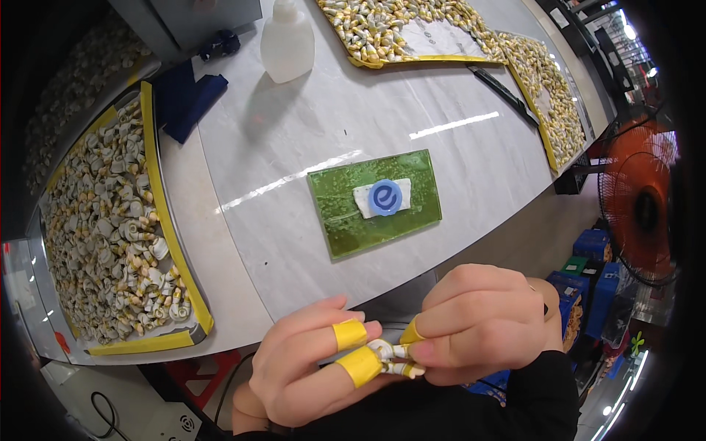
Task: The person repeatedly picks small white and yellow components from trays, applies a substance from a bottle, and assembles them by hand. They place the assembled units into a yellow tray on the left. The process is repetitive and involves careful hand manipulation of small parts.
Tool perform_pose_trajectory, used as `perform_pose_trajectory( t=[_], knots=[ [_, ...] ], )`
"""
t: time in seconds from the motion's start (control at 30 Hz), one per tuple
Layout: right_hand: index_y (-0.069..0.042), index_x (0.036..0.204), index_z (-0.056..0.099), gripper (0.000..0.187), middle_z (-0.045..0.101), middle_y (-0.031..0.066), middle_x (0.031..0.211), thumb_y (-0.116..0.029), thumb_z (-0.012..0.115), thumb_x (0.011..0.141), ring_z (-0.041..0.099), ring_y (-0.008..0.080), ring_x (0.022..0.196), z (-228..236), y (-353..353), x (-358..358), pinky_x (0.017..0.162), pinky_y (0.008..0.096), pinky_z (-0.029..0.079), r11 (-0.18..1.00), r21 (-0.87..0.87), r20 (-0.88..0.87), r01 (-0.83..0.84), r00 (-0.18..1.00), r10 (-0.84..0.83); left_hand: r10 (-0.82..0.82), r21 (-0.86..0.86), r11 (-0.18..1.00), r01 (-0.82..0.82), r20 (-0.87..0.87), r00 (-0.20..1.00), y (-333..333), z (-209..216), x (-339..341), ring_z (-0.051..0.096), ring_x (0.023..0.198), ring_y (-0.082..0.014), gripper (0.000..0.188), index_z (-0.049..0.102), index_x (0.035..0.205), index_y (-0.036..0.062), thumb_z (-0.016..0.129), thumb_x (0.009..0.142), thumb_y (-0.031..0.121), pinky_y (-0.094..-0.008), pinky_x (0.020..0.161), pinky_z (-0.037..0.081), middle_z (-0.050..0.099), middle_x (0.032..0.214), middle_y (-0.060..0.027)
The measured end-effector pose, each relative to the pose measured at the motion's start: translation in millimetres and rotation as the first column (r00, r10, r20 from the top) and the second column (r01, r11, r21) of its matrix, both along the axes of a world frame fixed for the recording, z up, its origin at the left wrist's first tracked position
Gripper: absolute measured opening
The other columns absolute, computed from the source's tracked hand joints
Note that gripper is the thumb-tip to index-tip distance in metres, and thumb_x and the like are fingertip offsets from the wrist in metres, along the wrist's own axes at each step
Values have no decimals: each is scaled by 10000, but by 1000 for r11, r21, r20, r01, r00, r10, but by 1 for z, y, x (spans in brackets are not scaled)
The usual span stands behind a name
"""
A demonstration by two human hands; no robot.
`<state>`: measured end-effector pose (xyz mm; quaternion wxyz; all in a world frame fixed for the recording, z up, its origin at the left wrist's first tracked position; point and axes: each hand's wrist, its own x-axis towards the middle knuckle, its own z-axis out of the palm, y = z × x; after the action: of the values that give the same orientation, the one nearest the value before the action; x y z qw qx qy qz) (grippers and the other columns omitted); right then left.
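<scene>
"Containers first. What have you got?"

"Left of my left grip [301, 367], a broad tray [151, 125], rim taped yellow, heaped with grey-white and yellow curls [110, 235]. Beyond both grips, at the far edge, a second tray [434, 59], same yellow edging, its yellow-and-white curls [368, 29] parted around a pale bare patch. Ahead and right of my right grip [482, 327], a third tray [540, 140], similarly filled."

"Any bottle?"

"One, far ahead of the left grip: a squeeze-shaped bottle [287, 48], cloudy white. Contents I can't tell."

"And the grips themselves?"

"Both closed on a curled piece [397, 359], white streaked yellow, held between them just off the near edge of the desk [257, 250]. Right thumb and finger pinch one end; the left's taped fingers bear on the other. One piece or two, I can't tell."

"Textures, shapes?"

"Desk glossy, grey-veined like marble. Straight ahead of the grips lies a green slab [338, 231], rectangular, glassy, bubble-flecked. On it, a white pad [362, 202], and on that a round blue disc [377, 208] with a darker curl. Far ahead and left of the left grip, dark blue cloth [195, 110], soft, folded. Between the far trays, a slim black tool [504, 95]."
</scene>
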<state>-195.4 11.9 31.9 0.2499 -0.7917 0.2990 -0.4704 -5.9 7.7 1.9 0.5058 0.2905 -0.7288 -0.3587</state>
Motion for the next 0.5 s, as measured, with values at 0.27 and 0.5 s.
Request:
perform_pose_trajectory(
  t=[0.27,0.5],
  knots=[
    [-21,872,647,160,555,81,815,-48,708,726,520,199,695,3,-8,-6,583,277,419,930,351,143,-109,988,62,-100,524,761,383,-489,867,4,-10,2,641,799,-236,313,613,955,-63,763,698,31,-312,730,512,652,909,-158],
    [-99,796,680,138,502,33,854,-157,766,705,475,175,743,7,-8,-8,601,257,361,833,527,86,-169,986,145,-181,638,507,579,-578,795,2,-13,6,640,743,-180,194,634,849,-59,750,710,10,-262,674,491,661,817,-138]
  ],
)
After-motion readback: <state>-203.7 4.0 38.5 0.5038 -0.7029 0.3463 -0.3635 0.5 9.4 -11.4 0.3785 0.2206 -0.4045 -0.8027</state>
